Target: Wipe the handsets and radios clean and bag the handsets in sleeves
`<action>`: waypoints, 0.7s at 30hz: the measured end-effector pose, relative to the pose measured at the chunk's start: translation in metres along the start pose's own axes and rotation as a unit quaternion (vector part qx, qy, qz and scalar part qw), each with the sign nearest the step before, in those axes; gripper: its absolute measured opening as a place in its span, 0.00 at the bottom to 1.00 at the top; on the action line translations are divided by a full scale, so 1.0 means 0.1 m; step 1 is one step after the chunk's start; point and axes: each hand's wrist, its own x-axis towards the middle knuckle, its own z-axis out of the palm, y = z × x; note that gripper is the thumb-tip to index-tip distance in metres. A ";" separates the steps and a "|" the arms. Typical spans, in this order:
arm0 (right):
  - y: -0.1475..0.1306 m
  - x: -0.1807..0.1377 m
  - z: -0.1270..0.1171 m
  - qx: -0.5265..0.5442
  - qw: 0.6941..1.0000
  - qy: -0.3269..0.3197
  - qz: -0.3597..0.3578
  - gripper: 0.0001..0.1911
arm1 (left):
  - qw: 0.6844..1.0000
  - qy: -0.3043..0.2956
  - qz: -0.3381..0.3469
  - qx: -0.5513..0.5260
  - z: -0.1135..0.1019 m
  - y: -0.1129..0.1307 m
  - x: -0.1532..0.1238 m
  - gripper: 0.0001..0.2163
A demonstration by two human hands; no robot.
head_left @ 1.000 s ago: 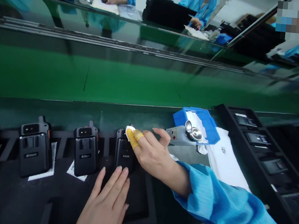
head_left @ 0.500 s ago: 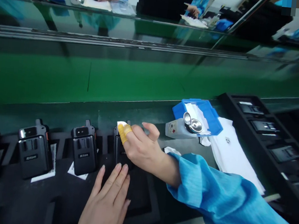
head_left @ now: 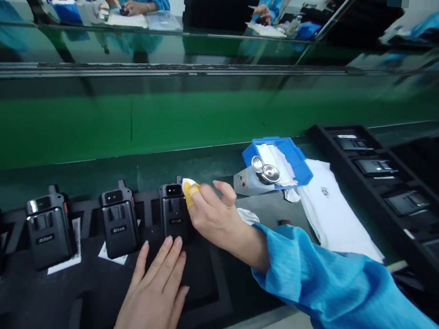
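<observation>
Black handset, probably stiff and slick, best gripped by its sides, lies in the foam tray. At its top, my right hand pinches a white wipe; at its base, my left hand lies flat, grasping nothing.

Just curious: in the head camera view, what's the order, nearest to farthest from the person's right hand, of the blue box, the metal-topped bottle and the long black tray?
1. Metal-topped bottle: just right of the right hand.
2. Blue box: behind the bottle.
3. Long black tray: farther right.

the device is black, the finger cots yellow, the bin blue.
</observation>
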 end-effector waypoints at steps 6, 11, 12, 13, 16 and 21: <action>0.33 -0.25 -0.24 0.208 0.950 -0.068 0.221 0.12 | 1.000 -0.011 0.016 0.016 0.00 -0.01 0.01 0.16; 0.44 -0.30 -0.47 0.673 0.519 -0.085 0.521 0.06 | 1.000 0.008 0.022 0.020 0.03 -0.02 -0.01 0.15; 0.42 -0.30 -0.49 0.714 0.429 -0.067 0.550 0.07 | 0.999 0.017 0.024 0.019 0.04 -0.02 -0.02 0.14; 0.41 -0.30 -0.51 0.739 0.359 -0.049 0.569 0.08 | 0.999 0.025 0.025 0.018 0.06 -0.03 -0.03 0.14; 0.34 -0.32 -0.55 0.775 0.254 -0.013 0.579 0.11 | 0.999 0.046 0.029 -0.001 0.11 -0.04 -0.05 0.14; 0.15 -0.39 -0.63 0.792 0.230 -0.026 0.565 0.11 | 0.988 0.103 -0.003 -0.116 -0.05 0.00 -0.03 0.11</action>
